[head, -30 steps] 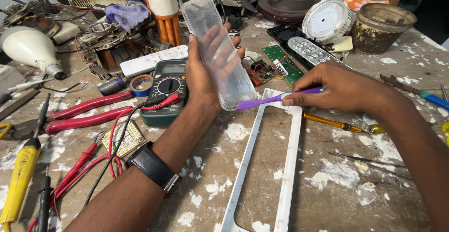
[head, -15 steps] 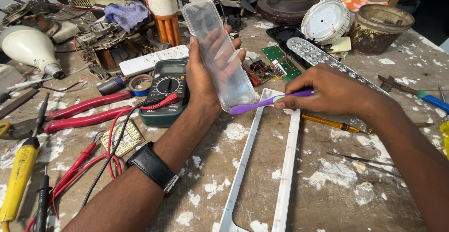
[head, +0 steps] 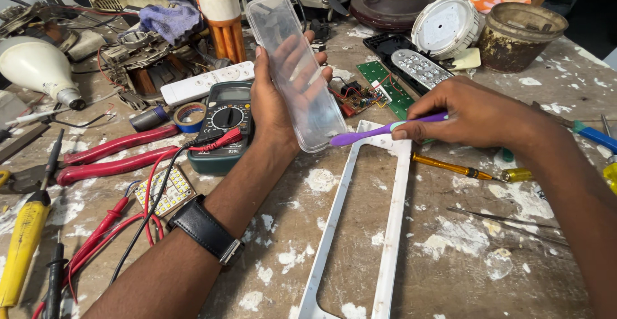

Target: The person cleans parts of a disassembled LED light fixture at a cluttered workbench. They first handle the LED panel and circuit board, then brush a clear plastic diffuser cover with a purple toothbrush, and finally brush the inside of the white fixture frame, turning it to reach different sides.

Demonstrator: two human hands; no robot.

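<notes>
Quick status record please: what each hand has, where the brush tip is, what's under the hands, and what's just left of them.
left hand: holds clear plastic cover upright, tilted
right hand: grips purple toothbrush
brush tip: at the cover's lower edge; contact unclear
under the hands: white rectangular frame flat on paint-spattered bench
left of them: green multimeter, red pliers, tape roll

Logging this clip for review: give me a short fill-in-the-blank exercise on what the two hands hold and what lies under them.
1. The left hand holds up a clear plastic ____.
2. The right hand holds a toothbrush whose handle is ____.
3. On the left wrist sits a ____ watch.
4. Below both hands a white rectangular ____ lies on the workbench.

Missing words: cover; purple; black; frame
</notes>
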